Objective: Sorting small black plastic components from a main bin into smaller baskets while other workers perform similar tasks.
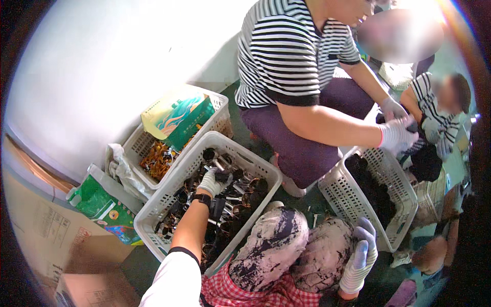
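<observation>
My left hand (pixel 212 184), in a white knit glove with a black watch at the wrist, reaches into a white plastic basket (pixel 149 214). Its fingers are curled among small black and shiny metal parts (pixel 240 197); what they close on is partly hidden. By my right knee, my right hand (pixel 359 258) is raised in a white glove with greyish fingertips. Its fingers are stretched out and hold nothing that I can see. My knees (pixel 271 248), in stained pale trousers, stand just right of the basket, above a red checked cloth (pixel 245 290).
Opposite, a person in a striped shirt (pixel 286 56) works with gloved hands above another white basket (pixel 353 197) of black pieces. Behind mine, a basket (pixel 134 148) holds orange-yellow bits and a green box (pixel 186 120). A green bag (pixel 105 204) and cardboard (pixel 46 225) lie left.
</observation>
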Demonstrator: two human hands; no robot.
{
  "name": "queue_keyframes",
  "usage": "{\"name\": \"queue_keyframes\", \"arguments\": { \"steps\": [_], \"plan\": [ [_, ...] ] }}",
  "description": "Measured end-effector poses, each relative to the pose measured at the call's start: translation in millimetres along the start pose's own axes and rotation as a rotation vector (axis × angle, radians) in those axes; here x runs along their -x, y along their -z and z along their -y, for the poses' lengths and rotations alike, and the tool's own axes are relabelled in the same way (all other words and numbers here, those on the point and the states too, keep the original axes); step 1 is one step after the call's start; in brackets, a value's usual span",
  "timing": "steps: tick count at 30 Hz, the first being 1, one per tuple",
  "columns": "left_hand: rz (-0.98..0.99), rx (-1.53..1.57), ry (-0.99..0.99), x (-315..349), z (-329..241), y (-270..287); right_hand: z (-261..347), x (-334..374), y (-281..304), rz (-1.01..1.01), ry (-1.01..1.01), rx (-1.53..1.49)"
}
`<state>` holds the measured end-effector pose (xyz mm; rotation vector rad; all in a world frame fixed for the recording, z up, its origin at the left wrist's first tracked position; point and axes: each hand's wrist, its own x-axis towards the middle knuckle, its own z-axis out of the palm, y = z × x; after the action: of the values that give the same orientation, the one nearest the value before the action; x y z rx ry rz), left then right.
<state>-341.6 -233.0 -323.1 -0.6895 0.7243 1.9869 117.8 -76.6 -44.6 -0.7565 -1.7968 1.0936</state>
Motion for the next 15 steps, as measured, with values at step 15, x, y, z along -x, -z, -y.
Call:
{"name": "queue_keyframes", "arguments": {
  "steps": [15],
  "plan": [
    [0.636,-0.640,-0.127,275.9,129.6,-214.4,-263.4,57.5,184.8,-0.386,-0.740,-0.212]
  ]
}}
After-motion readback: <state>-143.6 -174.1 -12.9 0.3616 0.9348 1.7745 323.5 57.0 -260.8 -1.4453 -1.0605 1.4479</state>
